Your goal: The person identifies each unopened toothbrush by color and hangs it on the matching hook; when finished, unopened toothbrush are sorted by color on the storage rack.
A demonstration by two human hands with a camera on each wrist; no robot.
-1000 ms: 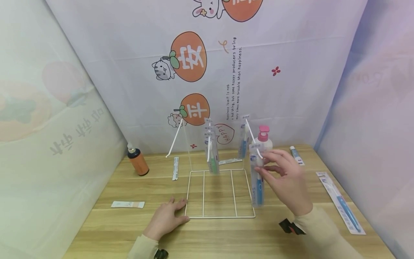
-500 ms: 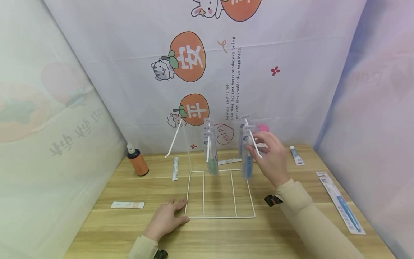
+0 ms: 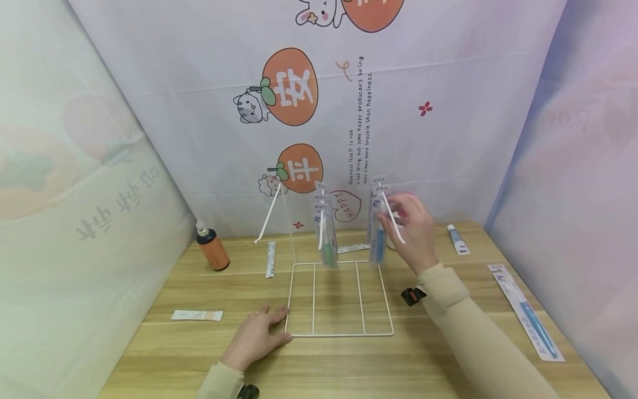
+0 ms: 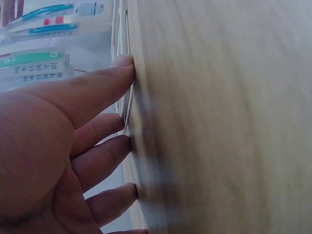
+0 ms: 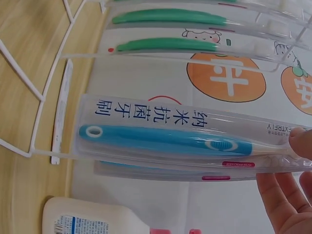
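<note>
on the rack's right hook, the blue toothbrush pack (image 3: 379,235) is now pushed further back than a second ago, pinched at its top by the right hand (image 3: 408,230). chinese lettering, 纳米抗菌牙刷, is shown only by the right wrist view. the left hand (image 3: 256,338) is laid flat, fingers straight, on the worktop (image 3: 199,343) against the wire rack (image 3: 339,334).

My head view looks down across the table (image 3: 349,360) – 2 wrist views sit close, both sharing the rack (image 3: 339,299) and hung toothbrushes (image 5: 161,139).
</note>
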